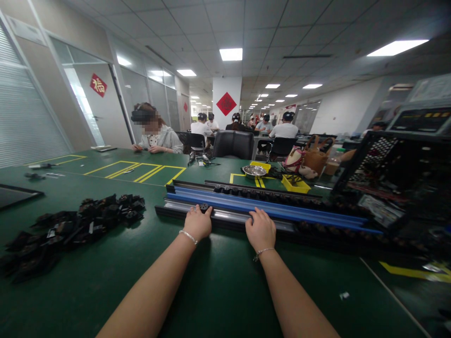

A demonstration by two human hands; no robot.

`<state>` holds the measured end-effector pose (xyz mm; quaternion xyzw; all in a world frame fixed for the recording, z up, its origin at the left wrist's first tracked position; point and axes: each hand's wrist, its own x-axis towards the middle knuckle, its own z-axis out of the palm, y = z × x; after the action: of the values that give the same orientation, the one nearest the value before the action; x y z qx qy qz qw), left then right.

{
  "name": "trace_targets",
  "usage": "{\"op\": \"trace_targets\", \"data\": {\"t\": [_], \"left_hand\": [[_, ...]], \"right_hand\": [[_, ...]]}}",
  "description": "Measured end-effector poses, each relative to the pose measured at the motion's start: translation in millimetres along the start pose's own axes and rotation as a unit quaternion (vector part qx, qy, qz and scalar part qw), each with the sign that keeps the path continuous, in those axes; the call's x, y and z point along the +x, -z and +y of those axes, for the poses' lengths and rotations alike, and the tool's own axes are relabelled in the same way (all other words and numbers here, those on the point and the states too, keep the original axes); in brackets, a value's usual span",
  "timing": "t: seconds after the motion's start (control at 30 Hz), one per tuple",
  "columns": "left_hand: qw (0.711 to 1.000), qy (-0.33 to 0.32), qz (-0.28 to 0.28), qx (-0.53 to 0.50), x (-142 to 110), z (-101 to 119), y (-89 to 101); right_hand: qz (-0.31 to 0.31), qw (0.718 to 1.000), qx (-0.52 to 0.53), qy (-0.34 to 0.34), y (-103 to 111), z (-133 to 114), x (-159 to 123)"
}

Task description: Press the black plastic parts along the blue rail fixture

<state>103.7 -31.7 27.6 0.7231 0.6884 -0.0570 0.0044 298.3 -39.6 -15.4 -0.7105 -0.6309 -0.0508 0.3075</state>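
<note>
A long tray of blue and grey rails (268,209) lies across the green table (218,281) in front of me, with rows of small black parts along it. My left hand (198,222) rests on the near grey rail, fingers curled over its edge beside a small black part (204,206). My right hand (260,228) lies on the same rail a little to the right, fingers bent over the rail's edge. Both wrists wear thin bracelets.
A heap of black parts (70,225) lies at the left. A black crate (398,173) stands at the right. Farther back are a metal bowl (254,171), yellow trays (296,184) and bags (310,159). A seated person (155,134) works across the table; others sit behind.
</note>
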Motion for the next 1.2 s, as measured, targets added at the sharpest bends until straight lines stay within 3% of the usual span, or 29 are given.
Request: {"op": "trace_targets", "data": {"t": [1.2], "left_hand": [[0.999, 0.019, -0.045, -0.01, 6.6, -14.8, 4.9]], "right_hand": [[0.0, 1.0, -0.006, 0.001, 1.6, -0.7, 0.1]]}}
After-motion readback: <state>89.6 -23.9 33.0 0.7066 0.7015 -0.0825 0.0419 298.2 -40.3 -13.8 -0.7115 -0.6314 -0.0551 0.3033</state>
